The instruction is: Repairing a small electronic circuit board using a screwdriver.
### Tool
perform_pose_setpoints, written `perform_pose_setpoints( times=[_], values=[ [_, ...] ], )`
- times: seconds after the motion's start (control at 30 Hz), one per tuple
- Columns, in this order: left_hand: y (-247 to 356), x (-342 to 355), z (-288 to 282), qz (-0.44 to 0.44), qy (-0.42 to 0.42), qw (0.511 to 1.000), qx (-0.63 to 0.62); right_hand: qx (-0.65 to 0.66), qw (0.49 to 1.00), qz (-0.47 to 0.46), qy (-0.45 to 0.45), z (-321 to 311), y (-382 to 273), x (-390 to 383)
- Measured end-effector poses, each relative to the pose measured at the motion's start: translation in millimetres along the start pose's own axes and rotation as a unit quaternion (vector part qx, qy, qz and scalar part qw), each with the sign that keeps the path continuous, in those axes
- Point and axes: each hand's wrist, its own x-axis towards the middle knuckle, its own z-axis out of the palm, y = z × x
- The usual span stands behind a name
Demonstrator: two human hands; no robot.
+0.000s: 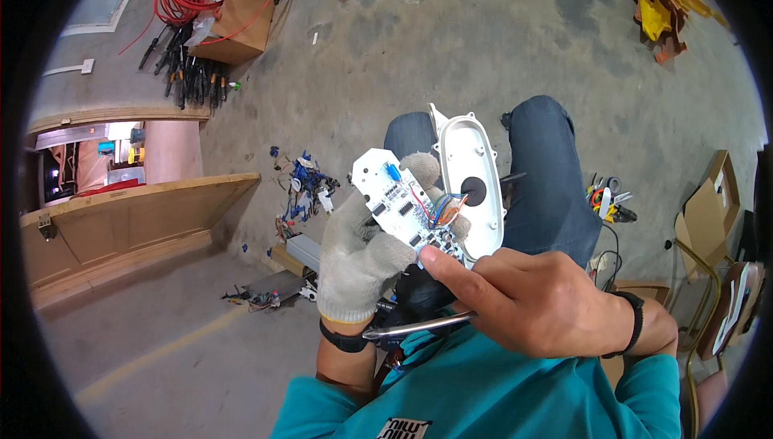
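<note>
My left hand [350, 258], in a grey knit glove, grips a white circuit board [394, 197] and steadies an oval white plastic housing [463, 149] beside it. Chips, a blue connector and thin coloured wires [447, 207] show on the board; the wires run toward the dark round hole in the housing. My bare right hand [539, 302] is closed, with a screwdriver [423, 325] held in it, its metal shaft pointing left. The outstretched index finger touches the board's lower edge. The screwdriver's handle is hidden in the palm.
Loose parts and wires [302, 189] lie on the floor to the left, near a wooden door [137, 229]. Hand tools [608, 197] and an opened cardboard box [708, 213] are at right. A carton [241, 24] with red cable stands far left, yellow scraps [656, 12] far right.
</note>
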Motion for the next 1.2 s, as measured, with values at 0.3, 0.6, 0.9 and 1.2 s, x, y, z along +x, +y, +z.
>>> perform_pose_setpoints(
  times=[0.3, 0.6, 0.9, 1.2],
  values=[
    [0, 6, -2, 0.017, -0.033, 0.999, 0.015, 0.049, 0.997, 0.063, 0.023, -6, -2, 4],
    [2, 8, 0, 0.004, -0.018, 0.999, -0.050, 0.214, 0.950, 0.166, 0.153, 2, 15, 23],
    [3, 4, -9, -0.029, -0.018, 0.999, -0.014, 0.177, 0.951, 0.188, 0.171, 13, 22, 35],
    [5, 9, -14, -0.031, -0.088, 0.995, 0.025, 0.219, 0.950, 0.164, 0.147, 16, 31, 36]
  ],
)
